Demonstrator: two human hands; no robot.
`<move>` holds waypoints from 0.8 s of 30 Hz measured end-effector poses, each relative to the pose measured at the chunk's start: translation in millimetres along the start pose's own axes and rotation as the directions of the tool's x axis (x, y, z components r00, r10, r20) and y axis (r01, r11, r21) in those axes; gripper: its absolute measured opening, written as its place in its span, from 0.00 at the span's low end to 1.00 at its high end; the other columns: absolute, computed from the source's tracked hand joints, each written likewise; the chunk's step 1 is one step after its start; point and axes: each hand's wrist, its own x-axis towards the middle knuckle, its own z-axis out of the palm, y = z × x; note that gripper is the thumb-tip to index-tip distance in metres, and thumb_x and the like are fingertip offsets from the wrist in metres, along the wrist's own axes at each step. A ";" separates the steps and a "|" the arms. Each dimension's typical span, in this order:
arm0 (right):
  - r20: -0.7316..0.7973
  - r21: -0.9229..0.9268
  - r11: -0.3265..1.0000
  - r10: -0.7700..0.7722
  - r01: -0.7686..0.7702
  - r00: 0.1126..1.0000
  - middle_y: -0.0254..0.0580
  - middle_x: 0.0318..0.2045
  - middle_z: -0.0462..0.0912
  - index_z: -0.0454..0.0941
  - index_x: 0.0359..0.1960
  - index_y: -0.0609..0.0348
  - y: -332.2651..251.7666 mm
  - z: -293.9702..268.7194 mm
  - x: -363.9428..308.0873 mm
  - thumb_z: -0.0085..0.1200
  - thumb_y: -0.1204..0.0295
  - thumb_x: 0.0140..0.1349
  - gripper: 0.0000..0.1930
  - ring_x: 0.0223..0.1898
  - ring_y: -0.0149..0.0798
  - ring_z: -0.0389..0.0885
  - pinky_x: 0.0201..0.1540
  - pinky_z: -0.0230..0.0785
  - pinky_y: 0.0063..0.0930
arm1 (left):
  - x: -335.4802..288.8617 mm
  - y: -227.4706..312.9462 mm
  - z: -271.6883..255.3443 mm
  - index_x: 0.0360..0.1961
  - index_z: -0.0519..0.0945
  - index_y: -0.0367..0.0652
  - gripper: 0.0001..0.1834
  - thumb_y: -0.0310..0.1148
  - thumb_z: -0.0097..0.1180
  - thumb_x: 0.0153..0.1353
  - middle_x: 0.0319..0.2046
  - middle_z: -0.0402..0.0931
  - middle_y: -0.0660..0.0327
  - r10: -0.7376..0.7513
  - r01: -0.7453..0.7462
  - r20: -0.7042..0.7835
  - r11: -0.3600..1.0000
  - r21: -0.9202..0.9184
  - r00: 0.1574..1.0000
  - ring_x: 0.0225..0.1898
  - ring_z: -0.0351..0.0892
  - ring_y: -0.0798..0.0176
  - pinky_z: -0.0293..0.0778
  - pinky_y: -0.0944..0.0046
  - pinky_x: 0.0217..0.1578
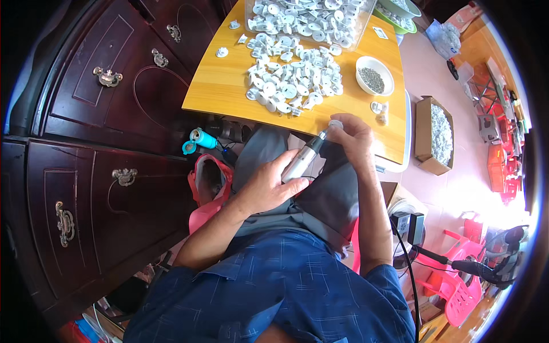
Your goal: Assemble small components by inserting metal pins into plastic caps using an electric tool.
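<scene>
My left hand [264, 186] is wrapped around a silver electric screwdriver [299, 164] with a dark nose, tilted up and to the right over my lap. At the table's near edge, my right hand [355, 138] pinches a small white plastic fitting [335, 124]. The screwdriver's tip meets or nearly meets this fitting; my fingers partly cover it. Just beyond lies a loose heap of similar white fittings [291, 88] on the yellow wooden table [214, 86]. A white bowl [388, 79] of small metal screws [372, 80] stands right of the heap.
A clear bin [355, 43] full of fittings sits at the table's far side. Dark wooden cabinets [108, 131] line the left. On the floor at right stands a cardboard box [424, 134] of white parts. A black cable [407, 257] hangs near my right arm, beside pink chairs [462, 297].
</scene>
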 end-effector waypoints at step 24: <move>-0.063 -0.216 0.965 -0.166 0.149 0.984 0.28 0.26 0.81 0.86 0.40 0.61 -0.8 3.3 -2.7 0.65 0.79 0.56 0.09 0.26 0.19 0.72 0.32 0.70 0.17 | 0.6 -8.6 3.4 0.60 0.71 0.35 0.26 0.36 0.62 0.65 0.30 0.80 0.56 0.033 -0.033 -0.017 0.999 -0.031 0.999 0.26 0.79 0.67 0.75 0.63 0.30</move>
